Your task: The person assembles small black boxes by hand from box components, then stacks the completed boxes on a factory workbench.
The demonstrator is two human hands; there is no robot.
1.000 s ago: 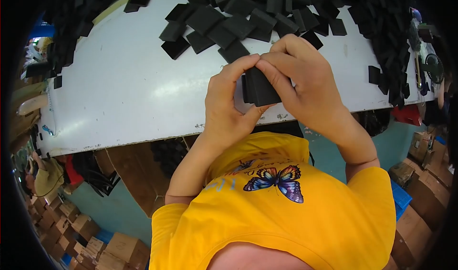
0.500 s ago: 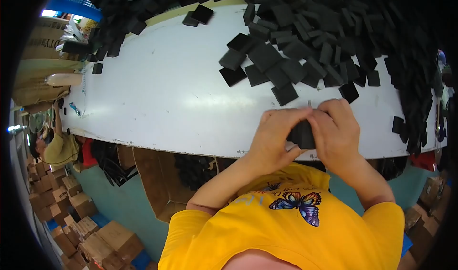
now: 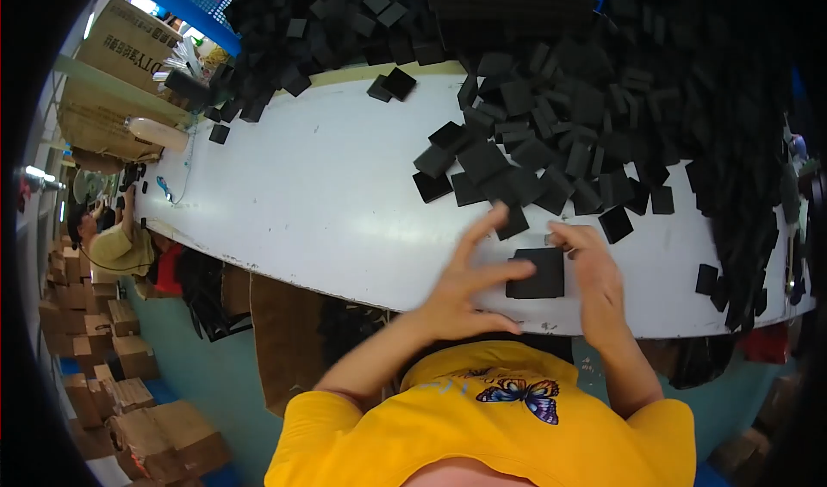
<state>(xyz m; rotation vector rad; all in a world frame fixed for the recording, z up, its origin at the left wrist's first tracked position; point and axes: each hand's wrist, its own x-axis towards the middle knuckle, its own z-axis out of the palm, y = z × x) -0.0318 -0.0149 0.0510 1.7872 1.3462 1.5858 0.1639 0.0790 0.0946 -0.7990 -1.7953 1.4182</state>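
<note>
A black square block (image 3: 543, 279) lies on the white table in front of me, close to its near edge. My left hand (image 3: 461, 285) is open at the block's left, fingers spread. One of its fingertips reaches over the block's left side; whether it touches is hard to tell. My right hand (image 3: 596, 276) is at the block's right side, fingers loosely apart and slightly blurred, with nothing visibly held. Near its fingertips a small grey piece (image 3: 549, 239) stands on the table just beyond the block. Another black block (image 3: 512, 223) lies past my left fingers.
A large heap of black blocks (image 3: 517, 99) covers the far and right parts of the white table (image 3: 345, 194). A bottle (image 3: 157, 132) lies at the left end. Below are an open carton (image 3: 284, 341) and stacked boxes (image 3: 168, 435). Another person (image 3: 121, 246) is at far left.
My hands were closed together around the black block; now they have parted and the block lies flat on the table. The camera view has tilted, so the table appears lower.
</note>
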